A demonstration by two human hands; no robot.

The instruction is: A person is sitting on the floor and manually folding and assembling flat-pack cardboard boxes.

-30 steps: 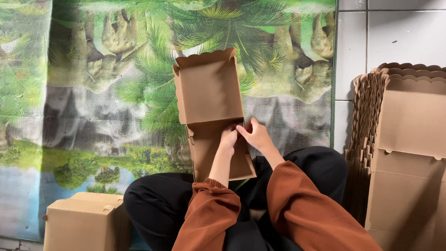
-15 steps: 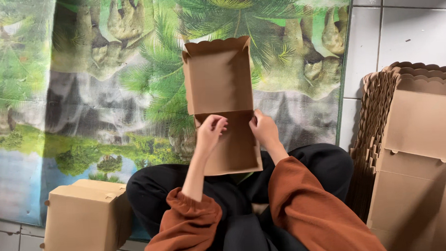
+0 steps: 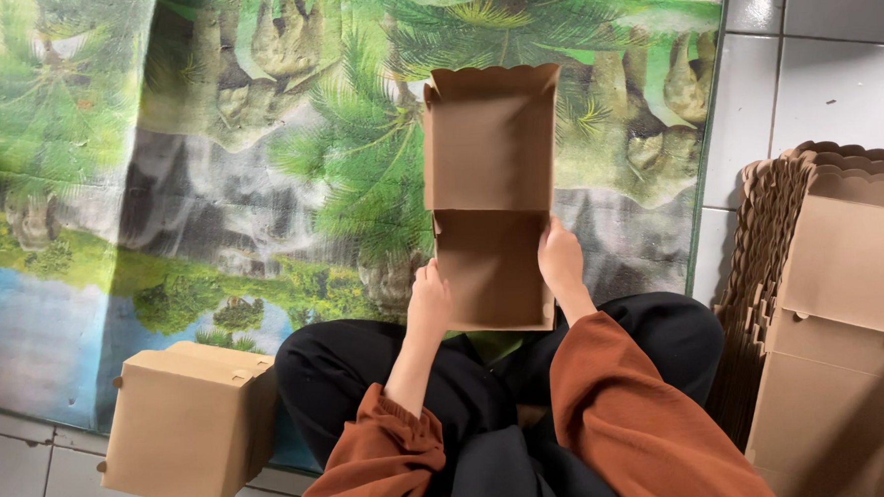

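Cardboard fills our view: we hold a half-folded brown takeaway box (image 3: 492, 216) at the centre, above our crossed legs in black trousers (image 3: 368, 376). Our left hand (image 3: 430, 304) grips the box's lower half at its nine o'clock edge, fingers curled round the side wall. Our right hand (image 3: 562, 258) clasps the three o'clock edge of that lower half, thumb and fingers pinching the wall. The upper half of the box stands open toward twelve o'clock, its far rim scalloped, with side flaps raised. Rust-orange sleeves (image 3: 618, 420) cover both our forearms at six o'clock.

Beneath the box lies a printed mat (image 3: 210, 169) showing palm trees, rocks and water, spread across a pale tiled floor (image 3: 832, 72). At eight o'clock a finished, closed cardboard box (image 3: 186, 424) sits at the mat's edge, well apart from our hands. At three to four o'clock a stack of flat, unfolded box blanks (image 3: 842, 301) leans just beside our right knee, its scalloped edges fanned out toward the top
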